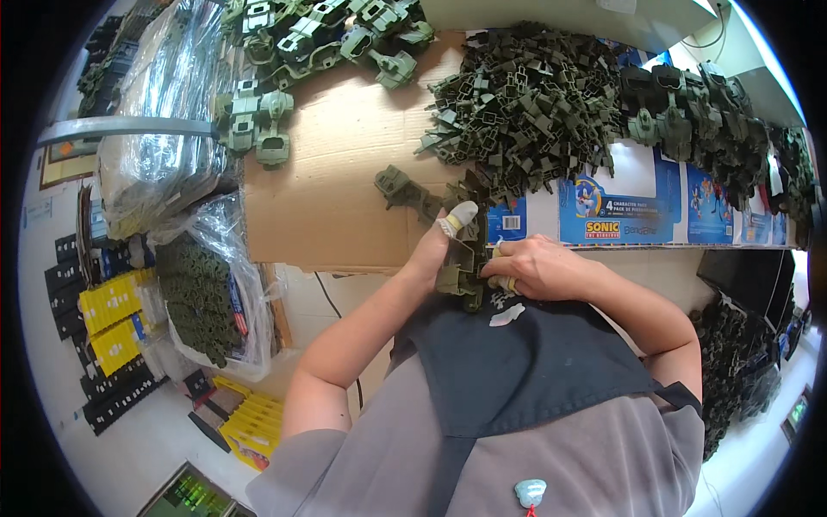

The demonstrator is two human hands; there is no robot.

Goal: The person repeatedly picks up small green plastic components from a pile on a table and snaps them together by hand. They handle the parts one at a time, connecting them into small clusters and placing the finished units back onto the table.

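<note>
The green part [466, 252], a moulded piece with open recesses, is at the front edge of the cardboard-covered counter [332, 202], its lower end extending past that edge above the dark apron [525, 362]. The left hand [436, 246] clasps the part from its left side, the covered thumb laid over the upper portion. The right hand [543, 269] is curled at the lower right side, fingertips drawn together; whether they pinch the part or only press against it cannot be told.

A heap of small green pieces [534, 112] occupies the rear of the counter, right of its centre. Larger green assemblies [327, 34] lie toward the rear left corner.

Handling: the part is probably light, stiff plastic with a matt, low-slip surface. Thin walls and projections may snap under bending. Grip the solid body; avoid loading the narrow ends.
</note>
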